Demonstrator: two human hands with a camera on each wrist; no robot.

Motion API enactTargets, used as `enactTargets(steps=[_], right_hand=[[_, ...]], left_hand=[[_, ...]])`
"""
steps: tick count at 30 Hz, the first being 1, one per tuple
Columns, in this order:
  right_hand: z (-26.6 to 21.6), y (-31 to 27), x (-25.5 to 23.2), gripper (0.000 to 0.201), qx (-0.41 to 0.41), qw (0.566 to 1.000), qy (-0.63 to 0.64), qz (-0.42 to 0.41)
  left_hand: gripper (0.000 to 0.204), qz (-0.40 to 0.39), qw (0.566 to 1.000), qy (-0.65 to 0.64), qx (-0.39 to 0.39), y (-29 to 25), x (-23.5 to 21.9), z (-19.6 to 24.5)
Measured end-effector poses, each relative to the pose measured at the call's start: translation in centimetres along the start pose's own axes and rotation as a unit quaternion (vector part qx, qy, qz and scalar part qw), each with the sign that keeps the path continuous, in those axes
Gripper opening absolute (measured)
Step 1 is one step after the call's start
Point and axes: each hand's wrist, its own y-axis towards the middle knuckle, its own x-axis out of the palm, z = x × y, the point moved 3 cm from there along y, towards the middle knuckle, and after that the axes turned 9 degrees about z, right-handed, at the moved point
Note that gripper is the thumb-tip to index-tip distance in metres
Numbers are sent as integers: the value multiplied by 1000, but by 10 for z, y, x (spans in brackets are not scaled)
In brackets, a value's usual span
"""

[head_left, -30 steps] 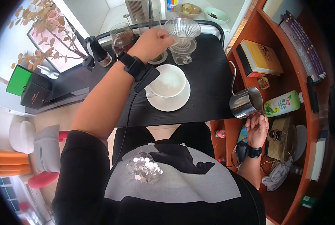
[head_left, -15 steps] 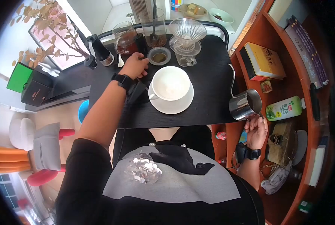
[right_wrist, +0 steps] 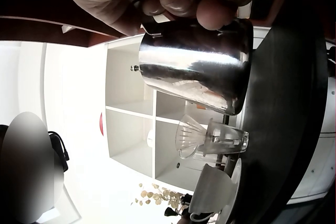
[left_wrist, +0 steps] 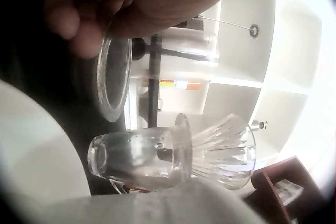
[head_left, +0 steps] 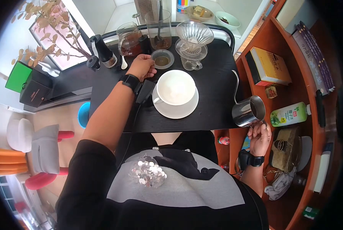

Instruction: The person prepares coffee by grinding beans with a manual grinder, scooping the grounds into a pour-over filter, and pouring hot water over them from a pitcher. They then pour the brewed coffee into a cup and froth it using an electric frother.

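Observation:
My left hand (head_left: 141, 69) is at the near left edge of a round grey-rimmed shallow dish (head_left: 172, 56) with something dark in its middle. In the left wrist view, thumb and fingertips pinch the rim of this dish (left_wrist: 111, 103). A white cup (head_left: 176, 87) on a white saucer (head_left: 175, 112) stands just in front. At the table's right edge, my right hand (head_left: 259, 137) grips the handle of a steel gooseneck kettle (head_left: 243, 114), its thin spout pointing away. Behind the cup, a ribbed clear dripper (head_left: 196, 32) sits on a glass mug (head_left: 189, 65).
At the back of the black table (head_left: 217, 92) stand a glass pot of brown liquid (head_left: 129, 43), a tall glass (head_left: 152, 28) with a black stick, a white spoon (head_left: 124, 62) and a black grinder (head_left: 103, 52). A brown shelf (head_left: 256, 92) borders the right side.
My left hand has left the dripper, dropped to the table left of the dish, and come to the dish's rim. My right hand keeps the kettle nearly in place.

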Motion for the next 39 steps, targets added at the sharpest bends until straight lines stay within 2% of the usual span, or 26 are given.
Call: enactTargets(steps=[6, 15, 18, 21, 22, 26, 28, 29, 31, 32, 34, 38, 39], right_hand=[[4, 0, 2, 31, 8, 1000, 6, -15], [6, 1, 2, 32, 15, 1000, 14, -23], [9, 1, -1, 31, 11, 999, 5, -33], [10, 0, -3, 31, 11, 999, 10, -30], [10, -1, -4, 31, 9, 999, 11, -31], [5, -3, -6, 31, 7, 999, 21, -31], [3, -4, -9, 31, 11, 999, 24, -23], [4, -4, -11, 32, 6, 1000, 17, -24], [3, -5, -14, 34, 0, 1000, 9, -25], [3, -5, -15, 34, 1, 1000, 6, -19], [2, -4, -15, 34, 2, 1000, 3, -15], [1, -3, -14, 31, -1, 1000, 19, -15], [1, -2, -13, 31, 0, 1000, 21, -16]], left_hand=[[8, -13, 999, 2, 39, -29, -10, 36], [6, -47, 992, -32, 112, -64, -22, 99], [7, -83, 985, -30, 146, -69, -19, 119], [7, -44, 988, 3, 147, -77, -8, 141], [8, -102, 983, 20, 154, -69, -5, 147], [11, -56, 979, 62, 188, -62, 13, 161], [20, -38, 959, 122, 252, -63, 21, 168], [20, -38, 959, 122, 254, -62, 25, 170], [24, 8, 924, 199, 328, -61, 30, 176], [24, 8, 923, 198, 329, -56, 32, 177], [27, 49, 871, 257, 417, -55, 37, 181], [31, 77, 838, 266, 470, -72, 50, 180], [31, 99, 793, 315, 512, -79, 54, 181]])
